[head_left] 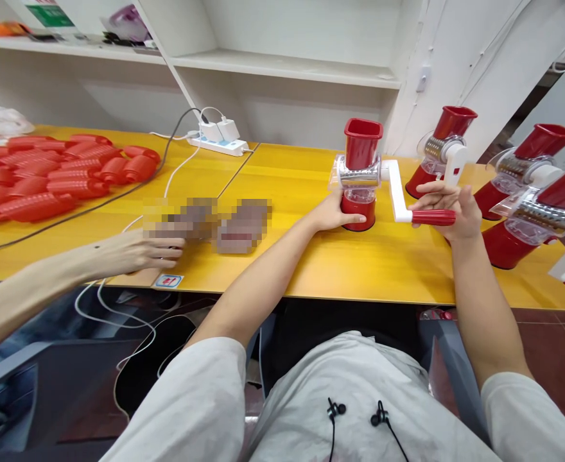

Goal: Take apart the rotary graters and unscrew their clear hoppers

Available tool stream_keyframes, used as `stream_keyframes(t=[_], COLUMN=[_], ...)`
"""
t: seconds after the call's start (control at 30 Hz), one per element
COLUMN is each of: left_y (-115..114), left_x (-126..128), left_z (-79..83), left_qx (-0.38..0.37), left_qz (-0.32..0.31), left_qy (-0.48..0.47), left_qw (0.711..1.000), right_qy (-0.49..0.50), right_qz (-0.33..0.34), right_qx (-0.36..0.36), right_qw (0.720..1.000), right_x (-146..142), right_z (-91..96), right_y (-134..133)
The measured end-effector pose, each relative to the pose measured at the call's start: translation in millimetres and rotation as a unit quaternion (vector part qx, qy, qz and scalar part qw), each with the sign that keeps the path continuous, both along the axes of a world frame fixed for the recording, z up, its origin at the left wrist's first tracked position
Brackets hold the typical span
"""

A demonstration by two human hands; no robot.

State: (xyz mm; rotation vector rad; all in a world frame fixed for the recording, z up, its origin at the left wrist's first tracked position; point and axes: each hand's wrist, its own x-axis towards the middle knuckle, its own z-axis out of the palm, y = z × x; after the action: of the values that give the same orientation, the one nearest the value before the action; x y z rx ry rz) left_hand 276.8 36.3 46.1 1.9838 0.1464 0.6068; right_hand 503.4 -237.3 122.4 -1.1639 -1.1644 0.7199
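A red rotary grater with a steel drum and a red hopper stands upright on the yellow table. My left hand is wrapped round its red base. My right hand is closed on the red grip of the grater's white crank handle, which points down and to the right.
Three more assembled red graters stand at the right. A pile of red plastic parts lies at the far left. Another person's hand rests on the table edge by a blurred object. A white power strip with cables lies at the back.
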Motion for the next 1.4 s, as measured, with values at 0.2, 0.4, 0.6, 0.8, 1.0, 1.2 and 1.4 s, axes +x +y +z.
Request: stream_keyframes(t=[0.2, 0.4, 0.6, 0.8, 1.0, 1.2, 1.4], left_y=[0.8, 1.1, 1.1, -0.4, -1.6, -1.5, -0.4], left_x=[-0.1, -1.6, -1.4, -2.3, -3.1, -2.0, -2.9], left_z=[-0.9, -0.3, -1.5, 0.5, 2.2, 2.4, 1.9], left_qx=[0.002, -0.002, -0.020, -0.022, -0.013, -0.009, -0.011], left_qz=[0.009, 0.010, -0.003, -0.014, -0.016, -0.015, -0.017], left_qy=[0.004, 0.009, 0.010, 0.011, 0.015, 0.008, 0.009], left_qw=[1.000, 1.000, 1.000, 1.000, 1.000, 1.000, 1.000], right_qy=[0.015, -0.032, -0.274, -0.331, -0.318, -0.111, -0.147], right_qz=[0.051, 0.106, -0.261, -0.288, -0.178, 0.059, -0.042], right_qx=[0.022, -0.010, -0.076, 0.011, -0.094, -0.127, -0.178], right_qw=[0.998, 0.994, 0.923, 0.898, 0.927, 0.984, 0.972], right_x=[-7.0, 14.6, 40.8, 24.7, 7.9, 9.8, 26.8], right_z=[0.3, -5.0, -23.7, -22.1, -19.0, 7.4, -4.6], right_y=[3.6, -3.8, 11.7, 24.2, 15.1, -22.2, -18.5])
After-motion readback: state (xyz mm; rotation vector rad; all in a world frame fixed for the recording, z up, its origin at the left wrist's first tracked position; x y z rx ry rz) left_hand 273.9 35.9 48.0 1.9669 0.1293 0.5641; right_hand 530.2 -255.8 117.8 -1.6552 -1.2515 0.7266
